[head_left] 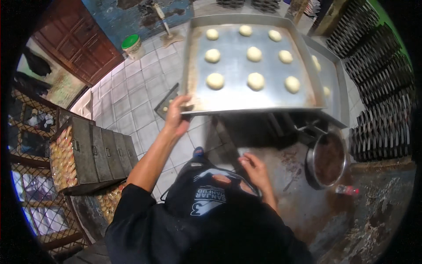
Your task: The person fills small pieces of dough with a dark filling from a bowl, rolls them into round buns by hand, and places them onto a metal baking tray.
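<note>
A large metal baking tray point(233, 66) spreads out in front of me, with several round pale dough balls point(254, 54) set in rows on it. My left hand point(178, 116) grips its near left corner, thumb over the rim. Free of the tray, my right hand point(255, 169) hangs close to my body with its fingers loosely bent and apart, and I see nothing in it. Partly hidden under the right side of this tray is a second metal tray point(337, 83), also with dough balls on it.
At right, a metal pot point(311, 169) of dark brown stuff stands near a red-labelled bottle point(347, 189). Dark slatted stacks point(373, 88) line the right wall. Metal boxes point(88, 149) and wrapped goods sit left. A green-lidded bucket point(132, 46) and a dark tray point(160, 103) are on the tiled floor.
</note>
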